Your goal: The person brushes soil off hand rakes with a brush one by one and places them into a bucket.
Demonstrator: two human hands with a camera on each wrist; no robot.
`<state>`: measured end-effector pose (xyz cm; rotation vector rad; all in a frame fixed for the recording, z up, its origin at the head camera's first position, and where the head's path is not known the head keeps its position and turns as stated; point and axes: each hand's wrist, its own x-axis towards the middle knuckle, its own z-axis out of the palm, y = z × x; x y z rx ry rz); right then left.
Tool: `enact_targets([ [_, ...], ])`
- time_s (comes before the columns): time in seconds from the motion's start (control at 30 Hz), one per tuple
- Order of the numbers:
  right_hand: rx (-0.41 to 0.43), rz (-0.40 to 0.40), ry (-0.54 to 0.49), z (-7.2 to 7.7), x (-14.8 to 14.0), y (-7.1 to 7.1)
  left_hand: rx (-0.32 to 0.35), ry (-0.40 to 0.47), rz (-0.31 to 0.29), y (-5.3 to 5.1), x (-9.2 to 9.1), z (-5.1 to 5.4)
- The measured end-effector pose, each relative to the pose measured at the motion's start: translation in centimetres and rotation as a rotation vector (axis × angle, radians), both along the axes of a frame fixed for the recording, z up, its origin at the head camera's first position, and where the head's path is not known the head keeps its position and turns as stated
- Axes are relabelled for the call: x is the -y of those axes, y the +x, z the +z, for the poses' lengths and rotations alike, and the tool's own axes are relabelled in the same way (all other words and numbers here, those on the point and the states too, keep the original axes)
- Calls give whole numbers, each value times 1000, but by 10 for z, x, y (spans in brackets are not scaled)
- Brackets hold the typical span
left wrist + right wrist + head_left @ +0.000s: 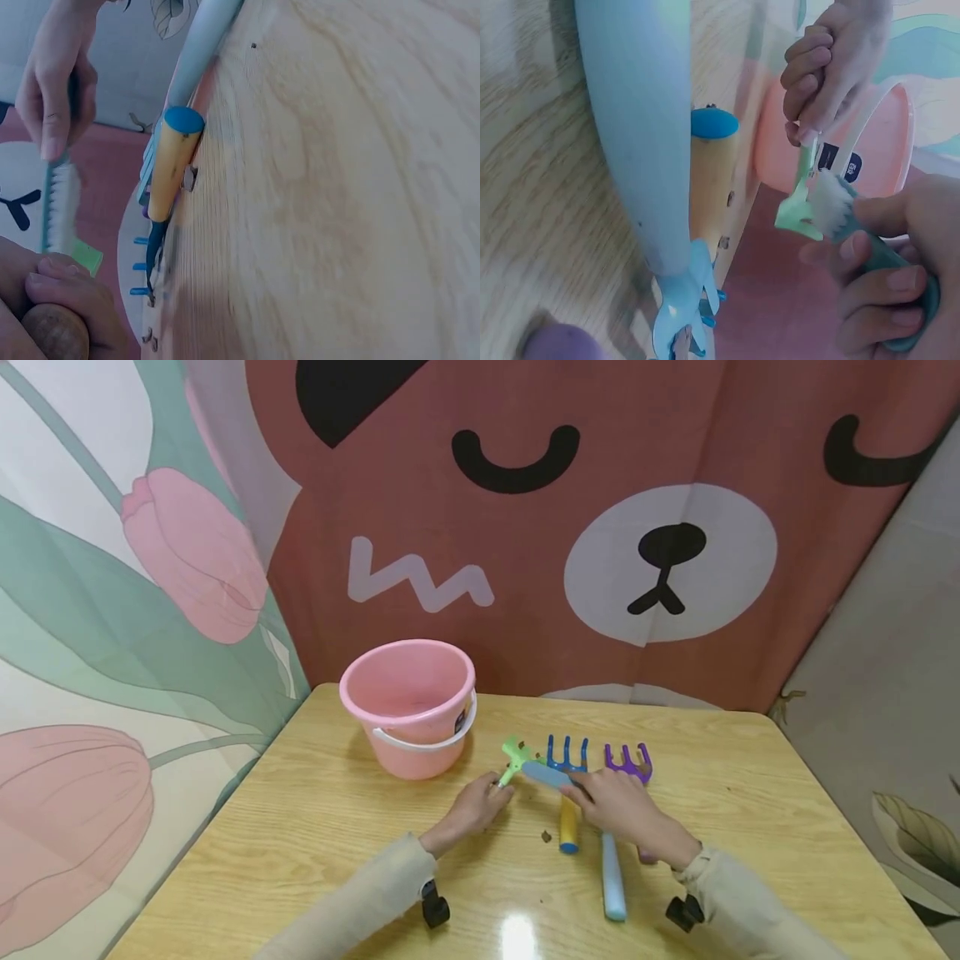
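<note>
My left hand (474, 806) grips the wooden handle of a small green tool (516, 756), its green head pointing away from me. In my right hand (622, 810) is a blue brush (546, 774), fingers curled round its handle. The brush's white bristles (831, 204) touch or nearly touch the green head (799, 216) in the right wrist view. Below my right hand lie a blue rake with a yellow handle (569, 827), a light blue-handled tool (612, 877) and a purple rake (630, 763).
A pink bucket (420, 747) with a white handle stands at the table's back left. Small brown bits, one a crumb (546, 837), lie on the wooden table (300, 860). Behind the table hangs a printed cloth (525, 610).
</note>
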<state>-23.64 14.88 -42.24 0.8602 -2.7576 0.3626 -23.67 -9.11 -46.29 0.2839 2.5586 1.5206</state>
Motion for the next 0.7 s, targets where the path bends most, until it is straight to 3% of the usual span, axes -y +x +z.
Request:
enact_targets([
  [0.23, -57, -28, 35, -6, 9, -5, -57, -48, -25, 0, -5, 2],
  [0.57, 89, -40, 46, -1, -1, 0, -78, -65, 33, -2, 3, -2],
  [0.7, 60, -32, 10, -1, 2, -1, -74, -64, 21, -1, 1, 1],
])
